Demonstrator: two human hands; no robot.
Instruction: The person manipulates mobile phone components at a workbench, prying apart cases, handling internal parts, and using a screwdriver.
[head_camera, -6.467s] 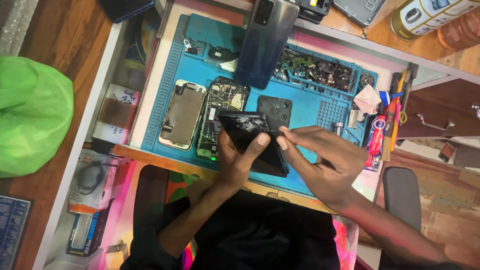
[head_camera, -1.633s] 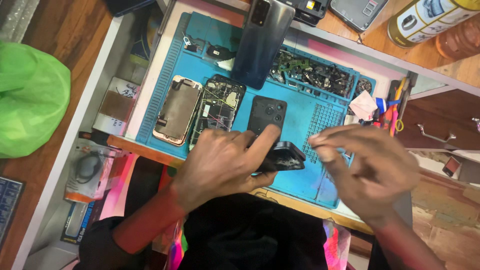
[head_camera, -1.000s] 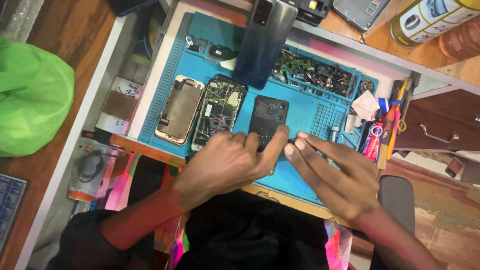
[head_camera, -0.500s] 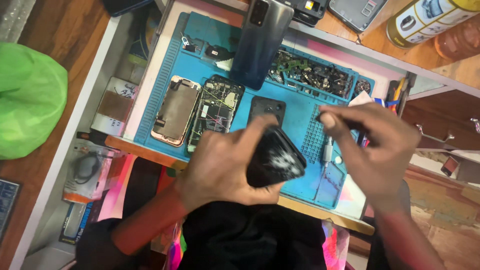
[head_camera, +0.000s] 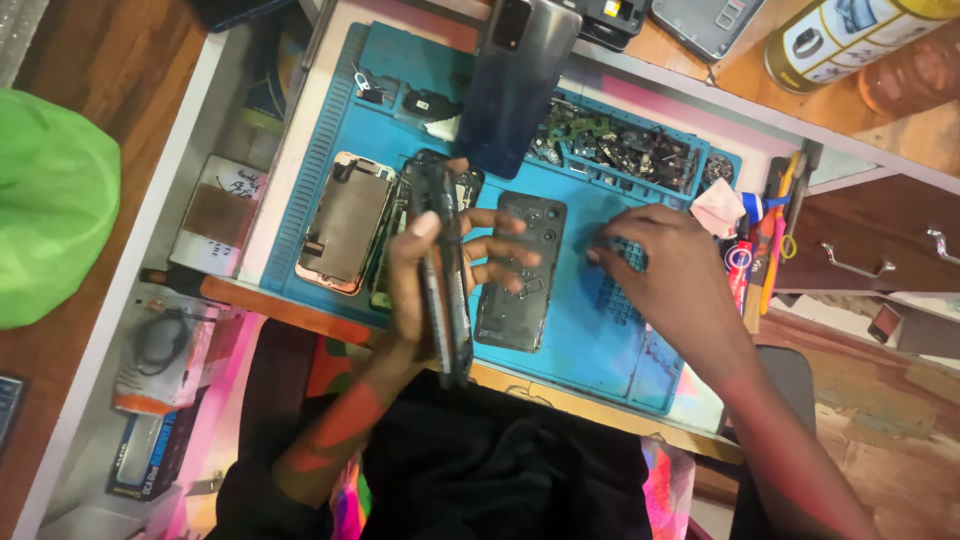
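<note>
My left hand (head_camera: 425, 285) grips a dark phone body (head_camera: 443, 275), turned on its edge above the blue work mat (head_camera: 330, 110). A black back cover with camera holes (head_camera: 520, 270) lies flat on the mat just right of it. My right hand (head_camera: 665, 275) reaches down onto the mat's small gridded compartments (head_camera: 615, 300), its fingertips pinched together there. Whether it holds a small part I cannot tell.
An opened phone with a copper-coloured inside (head_camera: 345, 222) lies left on the mat. A dark blue phone (head_camera: 515, 85) lies at the top, beside a tray of small parts (head_camera: 620, 150). Tools (head_camera: 765, 255) stand at the right, a green bag (head_camera: 50, 200) far left.
My left hand has turned the phone body from flat to edge-on and moved it left. My right hand dropped from near the tools to the mat's compartments.
</note>
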